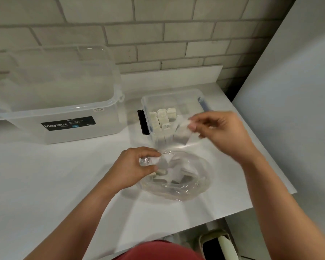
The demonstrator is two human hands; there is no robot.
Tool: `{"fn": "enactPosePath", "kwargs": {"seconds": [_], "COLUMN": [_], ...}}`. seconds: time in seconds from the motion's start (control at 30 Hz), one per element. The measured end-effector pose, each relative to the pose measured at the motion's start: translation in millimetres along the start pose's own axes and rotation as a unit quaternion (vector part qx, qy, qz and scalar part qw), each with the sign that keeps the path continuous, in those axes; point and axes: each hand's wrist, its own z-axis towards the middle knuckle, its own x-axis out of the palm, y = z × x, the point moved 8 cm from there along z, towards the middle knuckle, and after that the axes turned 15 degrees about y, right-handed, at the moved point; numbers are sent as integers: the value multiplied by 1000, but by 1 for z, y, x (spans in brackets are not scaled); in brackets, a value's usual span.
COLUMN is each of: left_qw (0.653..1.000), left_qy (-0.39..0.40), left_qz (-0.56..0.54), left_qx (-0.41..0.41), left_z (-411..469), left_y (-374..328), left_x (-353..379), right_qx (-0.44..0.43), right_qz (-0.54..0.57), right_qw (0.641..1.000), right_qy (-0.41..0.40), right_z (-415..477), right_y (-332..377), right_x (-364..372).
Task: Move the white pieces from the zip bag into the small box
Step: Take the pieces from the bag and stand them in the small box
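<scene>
A clear zip bag lies on the white table in front of me, with several white pieces still inside it. My left hand pinches the bag's near-left edge. My right hand pinches the bag's other edge and lifts it just in front of the small box, so the plastic stretches between both hands. The small clear box with black latches stands behind the bag and holds several white pieces in its left half.
A large clear Megabox tub stands at the left, against the brick wall. The table's right edge runs close to my right forearm, and a bin sits on the floor below it.
</scene>
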Motion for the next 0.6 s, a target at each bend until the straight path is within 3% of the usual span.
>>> {"fn": "enactPosePath", "kwargs": {"seconds": [0.07,0.2,0.33,0.43,0.6], "left_qw": [1000,1000,1000,1000,999], "left_qy": [-2,15,15,17,36], "left_qz": [3,3,-2,-6,-6], "left_qx": [3,13,15,16,22], "left_z": [2,9,15,18,22], "left_y": [3,6,7,7,7], "left_x": [-1,0,-1,-2,-1], "right_qx": [-17,13,75,130,197], "right_qz": [-3,-105,-210,-235,-250], "right_qw": [999,993,974,955,928], "right_qy": [-50,-50,38,128,195], "right_z": [24,86,139,160,177], "right_y": [7,-10,-51,-85,-122], "right_x": [-26,-41,-23,-6,9]}}
